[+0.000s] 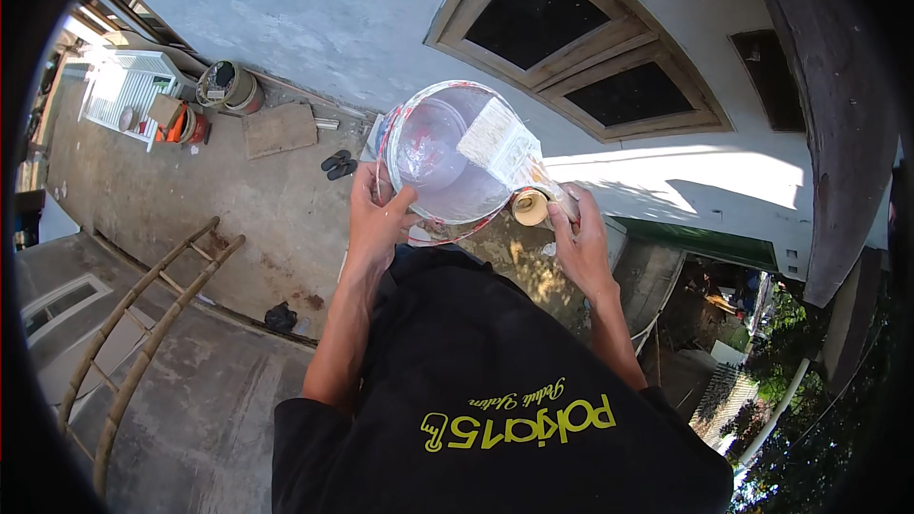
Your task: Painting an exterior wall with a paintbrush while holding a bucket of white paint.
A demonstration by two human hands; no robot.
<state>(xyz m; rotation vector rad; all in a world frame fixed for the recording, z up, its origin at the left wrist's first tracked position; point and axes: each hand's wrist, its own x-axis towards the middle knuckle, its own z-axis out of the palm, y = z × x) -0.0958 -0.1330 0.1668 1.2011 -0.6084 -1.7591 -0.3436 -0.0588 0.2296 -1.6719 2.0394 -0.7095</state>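
Note:
My left hand (pixel 382 210) grips the near left rim of a clear plastic tub (pixel 435 193), its thumb on the rim and its fingers at the outer side. The tub is tilted so that its inside shows, with whitish film and red marks at the bottom. Red-and-white cord runs around its rim. My right hand (pixel 582 235) holds the handle of a wide paintbrush (pixel 493 139). White paint coats the brush, and its bristles lie over the tub's right side, pointing up and left. Whether they touch the rim I cannot tell.
A cream-coloured round container (pixel 530 207) stands below, beyond the brush handle. A blue-white wall with wooden-framed windows (pixel 539 14) rises ahead. Left are black sandals (pixel 339 165), a flat board (pixel 278 130), buckets (pixel 227 86), a white slatted rack (pixel 125 96) and a bamboo ladder (pixel 153 332).

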